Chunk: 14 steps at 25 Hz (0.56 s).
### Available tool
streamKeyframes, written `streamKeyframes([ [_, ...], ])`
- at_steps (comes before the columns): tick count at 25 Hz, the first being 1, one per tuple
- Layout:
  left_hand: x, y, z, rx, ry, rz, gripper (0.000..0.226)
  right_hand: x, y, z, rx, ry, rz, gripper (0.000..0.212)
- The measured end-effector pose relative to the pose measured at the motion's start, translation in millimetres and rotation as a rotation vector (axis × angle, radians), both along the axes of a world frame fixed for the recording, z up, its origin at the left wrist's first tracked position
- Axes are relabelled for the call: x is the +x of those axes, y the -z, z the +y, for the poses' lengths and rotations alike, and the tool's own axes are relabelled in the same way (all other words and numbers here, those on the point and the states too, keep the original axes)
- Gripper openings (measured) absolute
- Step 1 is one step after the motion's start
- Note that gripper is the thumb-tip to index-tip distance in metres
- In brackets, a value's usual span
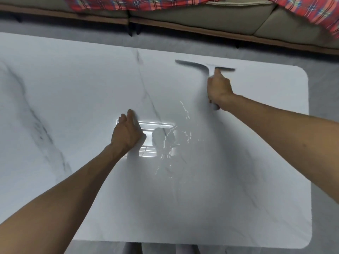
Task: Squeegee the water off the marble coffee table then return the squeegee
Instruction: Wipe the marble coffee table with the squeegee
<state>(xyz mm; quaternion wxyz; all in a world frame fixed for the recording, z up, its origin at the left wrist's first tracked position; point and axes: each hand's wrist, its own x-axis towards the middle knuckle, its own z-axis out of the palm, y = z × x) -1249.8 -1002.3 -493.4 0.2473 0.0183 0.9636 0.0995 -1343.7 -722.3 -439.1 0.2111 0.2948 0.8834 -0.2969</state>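
Note:
A white marble coffee table (73, 99) with grey veins fills the view. My right hand (219, 88) grips the handle of a grey squeegee (194, 65), whose blurred blade lies across the far right part of the tabletop. Water (174, 138) glistens in streaks and a puddle near the middle, closer to me than the blade. My left hand (127, 133) rests on the marble left of the puddle, fingers loosely together, holding nothing.
A beige sofa (201, 17) with a red plaid blanket (117, 3) runs along the far side. Grey floor (324, 74) borders the table's rounded right corners. A ceiling light's reflection (161, 125) shows beside my left hand.

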Motion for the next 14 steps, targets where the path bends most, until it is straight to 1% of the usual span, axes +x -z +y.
streamKeyframes([
  [1,13.4,-2.0,-5.0,-0.024,0.045,0.045,0.054,6.1,4.0,-10.5,0.034,-0.063,-0.01,0.053],
  [2,28.9,-5.8,-9.8,-0.038,0.055,0.031,0.065,20.8,5.9,-19.4,0.077,-0.142,-0.016,0.053],
  [3,46.1,-12.2,-14.4,-0.061,0.04,-0.04,0.067,42.8,6.5,-24.8,0.114,-0.229,-0.013,0.051],
  [4,64.0,-15.6,-15.5,-0.098,0.033,-0.062,0.058,70.6,5.4,-25.4,0.134,-0.319,-0.005,0.05],
  [6,91.1,-15.1,-19.1,-0.144,0.167,-0.085,0.037,131.3,-0.7,-14.8,0.125,-0.489,0.0,0.049],
  [7,91.3,-15.8,-16.4,-0.213,0.23,-0.099,0.028,158.0,-6.2,-4.9,0.114,-0.558,-0.024,0.05],
  [8,88.6,-13.6,-15.3,-0.274,0.291,-0.07,0.024,180.5,-14.1,6.3,0.111,-0.608,-0.084,0.051],
  [9,88.2,-7.3,-17.3,-0.316,0.328,-0.034,0.025,198.0,-23.6,16.6,0.112,-0.643,-0.159,0.052],
  [10,86.7,-4.5,-21.9,-0.314,0.311,-0.016,0.026,208.8,-34.0,25.0,0.113,-0.656,-0.221,0.052],
  [11,84.4,-2.7,-24.5,-0.287,0.297,-0.05,0.025,211.7,-43.9,30.8,0.12,-0.653,-0.249,0.051],
  [12,81.5,-1.0,-25.6,-0.221,0.272,-0.123,0.024,206.9,-50.7,33.5,0.129,-0.633,-0.23,0.05],
  [14,82.2,5.9,-29.7,-0.111,0.199,-0.154,0.029,174.4,-57.0,28.6,0.151,-0.568,-0.106,0.048],
])
